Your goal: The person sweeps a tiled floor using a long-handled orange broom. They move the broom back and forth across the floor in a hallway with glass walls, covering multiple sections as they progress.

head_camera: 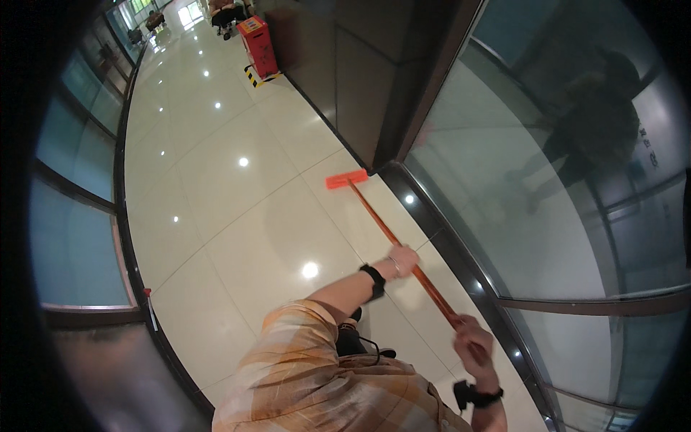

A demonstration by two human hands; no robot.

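Note:
A broom with a reddish wooden handle (pixel 378 216) slants across the view from lower right to upper left. Its bright red-orange head (pixel 346 179) rests on the tiled floor, close to the corner of a dark wall panel. Around the middle of the handle is my left hand (pixel 404 260), closed, with a bracelet and a black band at the wrist. My right hand (pixel 474 344), slightly blurred, grips the handle near its upper end; that wrist also bears a black band.
Glass panels (pixel 486 216) with a dark base ledge (pixel 440 229) run along the right. Farther ahead stands a red box (pixel 258 46) on a black-and-yellow striped base. A seated person (pixel 227 15) is beyond it. By the left glass wall leans a thin red-topped stick (pixel 151 310).

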